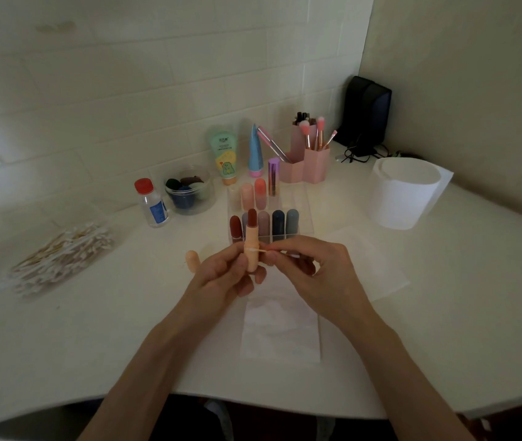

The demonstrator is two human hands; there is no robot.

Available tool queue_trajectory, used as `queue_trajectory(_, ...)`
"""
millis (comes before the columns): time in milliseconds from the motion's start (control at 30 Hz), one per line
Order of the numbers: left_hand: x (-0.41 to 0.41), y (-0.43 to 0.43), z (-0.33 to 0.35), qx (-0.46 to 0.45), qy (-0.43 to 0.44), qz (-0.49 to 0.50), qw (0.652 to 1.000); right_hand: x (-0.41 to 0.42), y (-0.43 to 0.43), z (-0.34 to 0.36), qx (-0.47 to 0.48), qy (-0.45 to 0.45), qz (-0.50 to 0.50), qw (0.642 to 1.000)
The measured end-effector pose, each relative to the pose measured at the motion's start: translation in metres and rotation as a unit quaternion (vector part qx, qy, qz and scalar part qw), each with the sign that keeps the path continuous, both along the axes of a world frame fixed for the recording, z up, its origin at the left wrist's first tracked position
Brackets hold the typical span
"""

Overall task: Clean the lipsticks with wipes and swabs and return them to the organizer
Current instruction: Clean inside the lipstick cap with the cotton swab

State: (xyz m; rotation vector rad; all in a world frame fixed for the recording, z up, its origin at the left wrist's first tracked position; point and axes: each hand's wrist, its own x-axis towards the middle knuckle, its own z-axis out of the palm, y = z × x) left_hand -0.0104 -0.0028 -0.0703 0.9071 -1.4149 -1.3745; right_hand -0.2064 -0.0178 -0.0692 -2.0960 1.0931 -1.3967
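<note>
My left hand [221, 278] holds an uncapped peach lipstick [251, 243] upright, its dark red bullet pointing up. My right hand [304, 265] pinches a cotton swab [264, 249] whose tip touches the collar of the lipstick tube. The peach cap [192, 261] lies on the table just left of my left hand. Behind the hands stands the clear organizer [304, 218] with several capped lipsticks [264, 222] in its slots. A used wipe [280, 326] lies flat on the table under my wrists.
A bag of cotton swabs [62, 256] lies at left. A red-capped bottle [153, 202], a sponge jar [189, 192], two tubes [226, 157], a pink brush holder [309, 157] and a white wipe roll [404, 192] stand along the back. Another wipe [368, 262] lies at right.
</note>
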Motion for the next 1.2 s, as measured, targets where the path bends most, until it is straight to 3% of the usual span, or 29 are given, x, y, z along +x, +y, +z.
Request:
queue_trajectory(67,-0.0027,0.0018,0.0016,0.021,0.012,0.005,1.000,0.0000,-0.0001,-0.0003,0.001,0.005,-0.002,1.000)
queue_trajectory(233,-0.0021,0.0004,0.0004,-0.011,-0.051,0.025,0.998,0.0027,0.0010,-0.0002,-0.013,0.011,-0.009,1.000)
queue_trajectory(767,-0.0002,-0.0027,0.0003,-0.013,0.028,0.002,1.000,0.0002,0.0010,0.0038,-0.002,-0.010,-0.003,1.000)
queue_trajectory(1200,0.0026,-0.0043,-0.0031,-0.008,0.029,-0.025,0.999,-0.0058,-0.0006,0.0046,-0.018,-0.017,0.009,1.000)
